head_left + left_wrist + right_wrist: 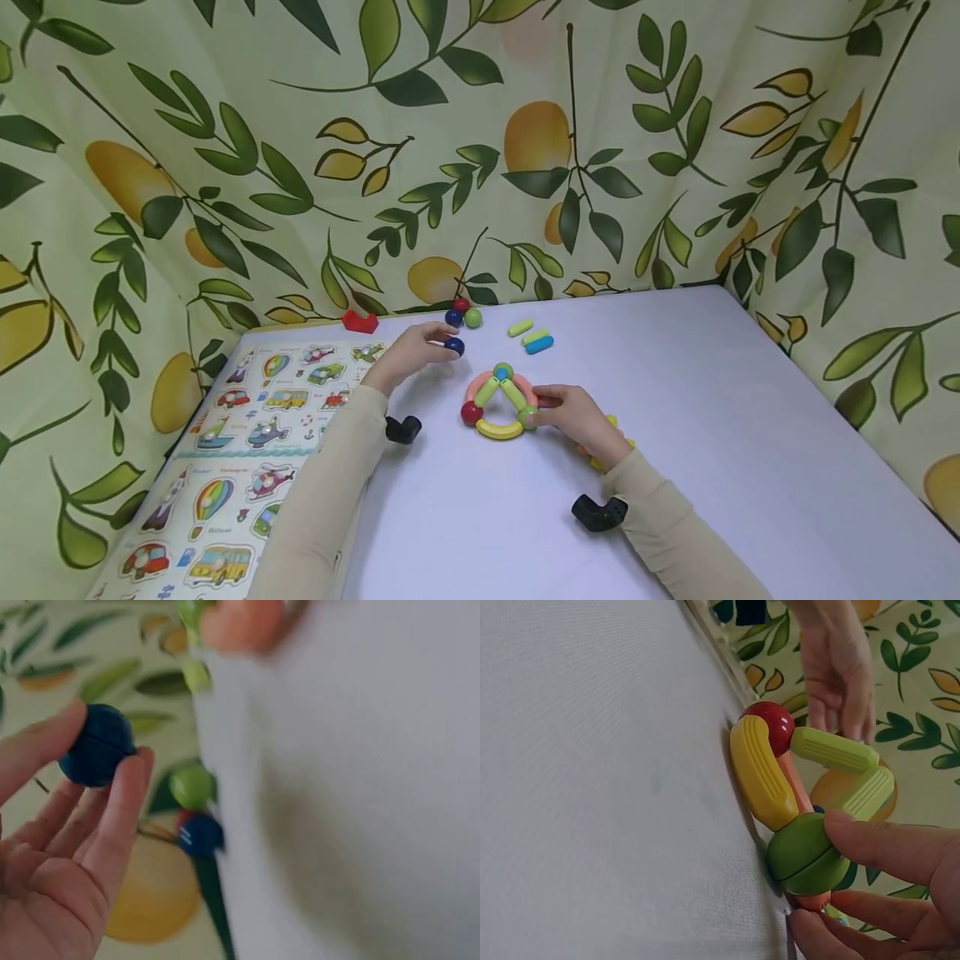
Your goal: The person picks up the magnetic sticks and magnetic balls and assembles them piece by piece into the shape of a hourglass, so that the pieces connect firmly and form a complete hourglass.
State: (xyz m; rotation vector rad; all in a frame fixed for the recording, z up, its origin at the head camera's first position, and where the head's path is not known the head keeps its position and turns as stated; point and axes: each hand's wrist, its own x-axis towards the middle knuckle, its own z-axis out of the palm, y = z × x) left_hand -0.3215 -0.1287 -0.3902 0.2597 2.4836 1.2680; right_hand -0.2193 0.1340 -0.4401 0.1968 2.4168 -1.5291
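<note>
Left hand [60, 889], one: is reaching in from the lower left, palm showing, and is pinching a dark blue ball [99, 750] between thumb and fingertips. The ball is showing a thin seam.
Green ball [193, 787], one: is lying beyond the fingertips.
Second blue ball [201, 835], one: is appearing just below the green ball, bearing short white marks.
Red item [182, 818], one: is peeping out behind these two, mostly hidden.
Light green piece [196, 675], one: is showing higher up, blurred.
Salmon-pink shape [244, 624], one: is crossing the top, too blurred to identify.
White surface [397, 772]: is filling the right side, carrying a soft shadow.
Patterned cloth [120, 645]: is forming the backdrop, displaying leaves.
</note>
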